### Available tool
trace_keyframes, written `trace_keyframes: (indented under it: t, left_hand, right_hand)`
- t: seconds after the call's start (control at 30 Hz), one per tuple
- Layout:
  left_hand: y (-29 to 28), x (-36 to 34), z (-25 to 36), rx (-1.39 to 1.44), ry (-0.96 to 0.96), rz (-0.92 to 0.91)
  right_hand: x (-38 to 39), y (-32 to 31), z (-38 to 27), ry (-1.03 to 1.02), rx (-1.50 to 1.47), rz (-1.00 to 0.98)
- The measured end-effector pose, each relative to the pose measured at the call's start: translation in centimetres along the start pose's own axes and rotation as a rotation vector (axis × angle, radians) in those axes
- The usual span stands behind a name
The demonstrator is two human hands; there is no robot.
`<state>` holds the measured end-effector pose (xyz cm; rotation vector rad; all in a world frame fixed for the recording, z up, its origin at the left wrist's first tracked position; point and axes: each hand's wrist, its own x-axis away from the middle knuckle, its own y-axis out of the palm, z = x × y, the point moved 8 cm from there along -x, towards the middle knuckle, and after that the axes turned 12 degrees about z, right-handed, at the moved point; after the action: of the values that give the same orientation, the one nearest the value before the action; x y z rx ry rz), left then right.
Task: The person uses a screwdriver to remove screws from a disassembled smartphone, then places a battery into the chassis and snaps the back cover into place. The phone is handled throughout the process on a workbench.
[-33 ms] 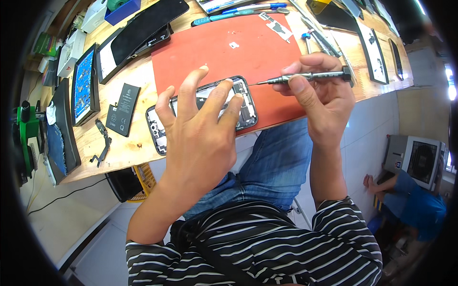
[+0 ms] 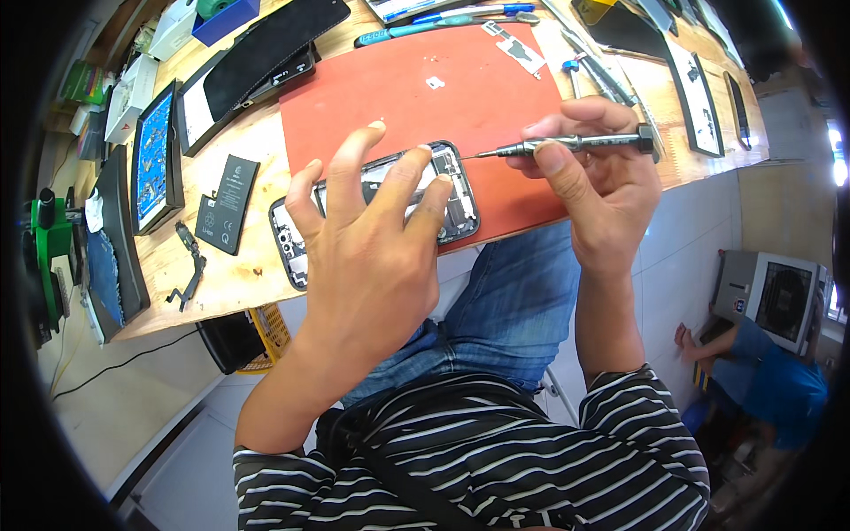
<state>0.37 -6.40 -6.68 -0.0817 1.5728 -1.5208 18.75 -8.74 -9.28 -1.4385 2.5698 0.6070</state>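
Opened phone [image 2: 458, 209] partly hidden under L hand [image 2: 372, 257]

L fingers splayed, thumb unseen, can't tell if gripping. Phone at near-L corner of red mat [image 2: 372, 88], beneath those fingertips. R hand [image 2: 611, 190] pinches screwdriver [image 2: 580, 143] at mat's R edge; tip by phone's R end, contact unclear.

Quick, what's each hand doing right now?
Left hand: open, spread over the opened phone.
Right hand: closed, holding a dark screwdriver.
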Motion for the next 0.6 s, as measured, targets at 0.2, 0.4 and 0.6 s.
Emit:
trace_keyframes:
  t: [0.2, 0.4, 0.6]
  left_hand:
    - [-0.2, -0.8, -0.2, 0.025, -0.053, -0.034]
    - [-0.4, -1.1, 0.0, 0.017, -0.085, -0.036]
    - [-0.4, -1.1, -0.2, 0.06, -0.103, -0.013]
  right_hand:
    - [0.4, -0.1, 0.5, -0.009, 0.028, -0.01]
    - [0.4, 0.2, 0.9, -0.012, 0.035, -0.054]
    - [0.3, -0.2, 0.8, -0.024, -0.004, -0.035]
